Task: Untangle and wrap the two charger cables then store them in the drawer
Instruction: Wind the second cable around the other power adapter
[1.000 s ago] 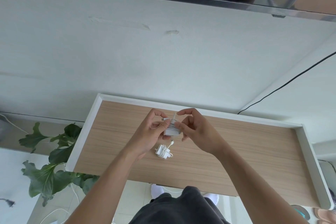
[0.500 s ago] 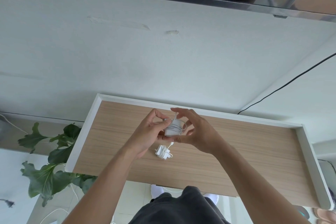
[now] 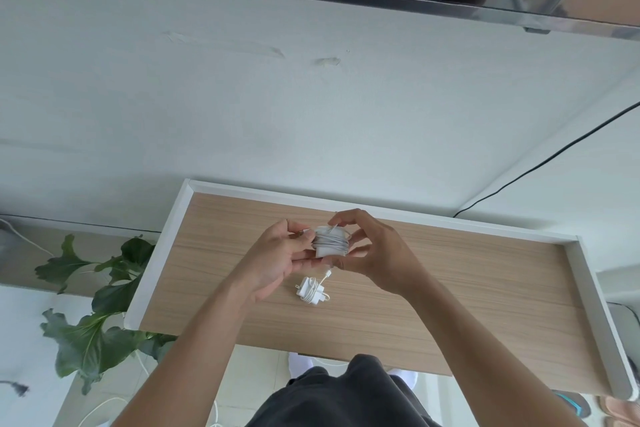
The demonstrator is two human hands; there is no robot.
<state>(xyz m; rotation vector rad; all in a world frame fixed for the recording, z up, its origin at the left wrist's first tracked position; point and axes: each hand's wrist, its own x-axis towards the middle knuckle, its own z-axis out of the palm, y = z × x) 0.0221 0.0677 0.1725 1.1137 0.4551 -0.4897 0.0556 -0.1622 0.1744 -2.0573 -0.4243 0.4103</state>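
Both the left hand (image 3: pixel 277 260) and right hand (image 3: pixel 375 253) grip a cable-wrapped charger (image 3: pixel 330 242); below them a second wrapped charger (image 3: pixel 311 290) lies in the drawer (image 3: pixel 485 305).

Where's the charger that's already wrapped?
In the head view, the wrapped charger lies on the drawer floor, just below the left hand and right hand.

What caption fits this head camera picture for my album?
Left hand and right hand hold a wrapped charger above the drawer, a second charger lying inside.
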